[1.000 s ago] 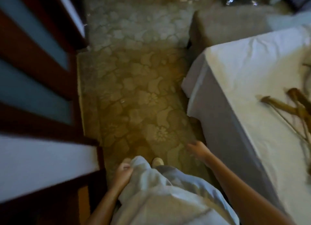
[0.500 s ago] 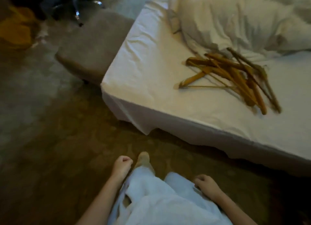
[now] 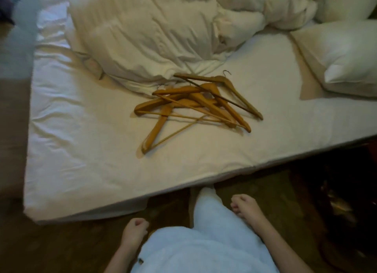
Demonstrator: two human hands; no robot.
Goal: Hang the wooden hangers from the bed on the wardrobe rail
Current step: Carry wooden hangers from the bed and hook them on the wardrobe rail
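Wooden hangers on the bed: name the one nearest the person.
The light-brown wooden hanger jutting out at front left; the other hangers lie tangled behind it, toward the white duvet.

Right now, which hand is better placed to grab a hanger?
Right, marginally: the right hand sits nearer the bed and the wooden hangers than the left hand; both hold nothing.

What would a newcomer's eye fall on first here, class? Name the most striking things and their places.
A tangled pile of wooden hangers lies in the middle of the white bed, in front of a crumpled duvet. A pillow sits at the right. The left hand and right hand hang empty by the bed's near edge.
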